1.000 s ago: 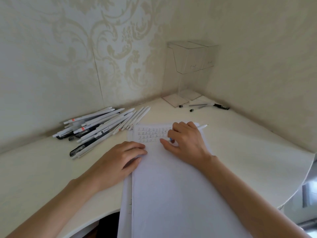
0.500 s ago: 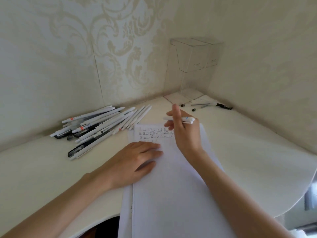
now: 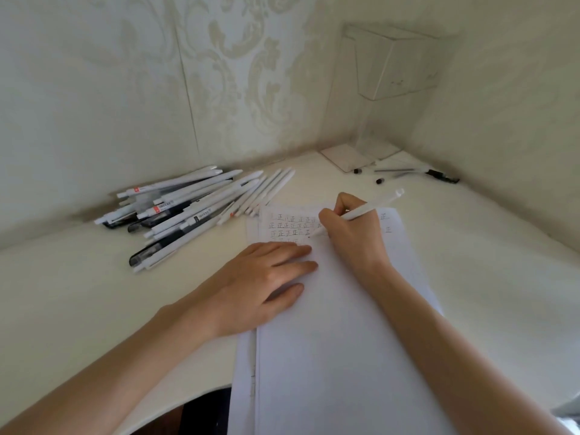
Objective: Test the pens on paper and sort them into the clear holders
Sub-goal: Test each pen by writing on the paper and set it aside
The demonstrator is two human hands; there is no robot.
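On the paper (image 3: 329, 324): I log the right hand (image 3: 354, 237) closed around a white pen (image 3: 367, 208), tip at the third row of marks.
Left hand (image 3: 263, 277) flat, fingers spread, pinning the sheet. Pen pile (image 3: 188, 211) beside the paper appears untested; clear holders (image 3: 392, 67) look empty; few loose pens (image 3: 405, 174) at their base. I judge sorting barely begun.

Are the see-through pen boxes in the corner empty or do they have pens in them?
Empty, as far as shows: the clear holders have nothing visible inside. A few pens lie on the table beside their base.
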